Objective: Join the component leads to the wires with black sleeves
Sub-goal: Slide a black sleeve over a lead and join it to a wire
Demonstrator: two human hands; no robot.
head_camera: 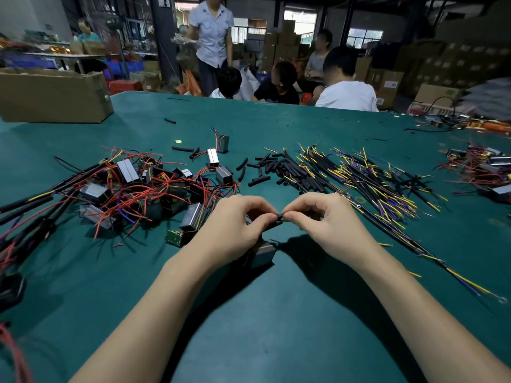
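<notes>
My left hand [237, 225] and my right hand [323, 219] meet fingertip to fingertip above the green table [276, 327]. Between them they pinch a short black sleeve [278, 220] on thin leads. A small black box component [262, 254] hangs just below the hands, its leads running up into my left fingers. A long sleeved wire [392, 230] with yellow and blue ends runs from my right hand off to the right. How the leads meet inside the sleeve is hidden by my fingertips.
A tangle of box components with red leads [143, 189] lies to the left. Loose black sleeves [262, 168] and a fan of sleeved wires [367, 178] lie ahead. A cardboard box [52, 95] stands far left. Several people sit beyond the far edge.
</notes>
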